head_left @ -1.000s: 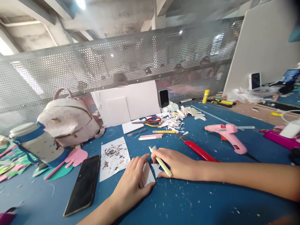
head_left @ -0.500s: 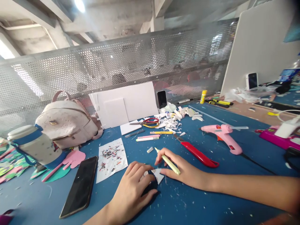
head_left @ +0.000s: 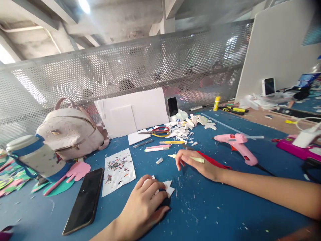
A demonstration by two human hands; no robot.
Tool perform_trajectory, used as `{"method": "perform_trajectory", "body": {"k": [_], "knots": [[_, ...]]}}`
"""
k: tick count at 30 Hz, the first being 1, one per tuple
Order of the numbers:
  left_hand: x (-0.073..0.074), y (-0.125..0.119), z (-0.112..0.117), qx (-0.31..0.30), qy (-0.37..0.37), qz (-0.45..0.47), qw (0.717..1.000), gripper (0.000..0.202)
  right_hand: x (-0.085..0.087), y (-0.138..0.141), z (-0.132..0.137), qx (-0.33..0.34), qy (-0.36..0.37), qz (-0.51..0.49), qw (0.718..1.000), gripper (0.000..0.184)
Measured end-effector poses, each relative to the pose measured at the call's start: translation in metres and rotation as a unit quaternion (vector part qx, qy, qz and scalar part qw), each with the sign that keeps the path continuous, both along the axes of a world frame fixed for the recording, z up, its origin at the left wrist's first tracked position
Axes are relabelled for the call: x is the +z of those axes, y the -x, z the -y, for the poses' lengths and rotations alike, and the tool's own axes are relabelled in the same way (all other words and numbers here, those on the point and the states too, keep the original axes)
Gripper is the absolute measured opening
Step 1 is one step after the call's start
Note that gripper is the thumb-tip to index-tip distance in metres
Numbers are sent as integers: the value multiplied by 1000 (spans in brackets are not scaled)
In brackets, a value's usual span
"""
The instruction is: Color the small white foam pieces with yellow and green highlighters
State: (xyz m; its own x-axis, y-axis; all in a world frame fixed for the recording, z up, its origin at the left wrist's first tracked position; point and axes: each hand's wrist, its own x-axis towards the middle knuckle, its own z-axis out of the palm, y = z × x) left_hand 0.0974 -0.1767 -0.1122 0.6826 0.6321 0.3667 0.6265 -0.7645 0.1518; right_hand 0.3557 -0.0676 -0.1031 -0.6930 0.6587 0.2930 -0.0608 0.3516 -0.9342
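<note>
Behind everything, a grey perforated panel (head_left: 107, 73). In front, a blue table (head_left: 213, 207), sprinkled with tiny white bits. At the far right, leaning upright, a tall white board (head_left: 276, 50). At the left, a pale pink backpack (head_left: 70, 127), with smaller white boards (head_left: 150, 103) standing just beside it. Nearer, tilted, a white-and-blue bottle (head_left: 31, 157). To the right, lying on its side, a pink glue gun (head_left: 237, 144).

Near the middle, palm down, the left hand (head_left: 142, 204), fingers loosely bent and thumb apart, clasping nothing visible, lying partly over white cut pieces. Beyond it, the right hand (head_left: 198, 167), fingers curled around a pale yellow marker (head_left: 199, 160), tip pointing left, raised above the table. Partly hidden behind that hand, a red-handled cutter (head_left: 218, 163). Left of the left hand, a speckled white sheet (head_left: 110, 189), then a dark phone (head_left: 84, 201), face up. Farther back, scissors (head_left: 153, 131) beside white scraps (head_left: 184, 130). Under the left fingertips, pointed corners showing, the white cut pieces (head_left: 170, 188). Smallest, between sheet and marker, a whitish cap (head_left: 159, 161), lying loose.
</note>
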Motion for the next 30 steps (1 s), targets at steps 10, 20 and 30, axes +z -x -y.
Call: {"method": "perform_trajectory", "body": {"k": [10,20,30], "knots": [[-1,-3,-2,-4,-39,-20,999,15,-11,26,3,22,181,-88,979,32],[3,-4,-3,-21,-88,-27,995,29,-11,20,-1,65,186,-59,979,27],[-10,6,4,-27,-183,-87,979,46,-10,22,16,43,159,43,985,30]]}}
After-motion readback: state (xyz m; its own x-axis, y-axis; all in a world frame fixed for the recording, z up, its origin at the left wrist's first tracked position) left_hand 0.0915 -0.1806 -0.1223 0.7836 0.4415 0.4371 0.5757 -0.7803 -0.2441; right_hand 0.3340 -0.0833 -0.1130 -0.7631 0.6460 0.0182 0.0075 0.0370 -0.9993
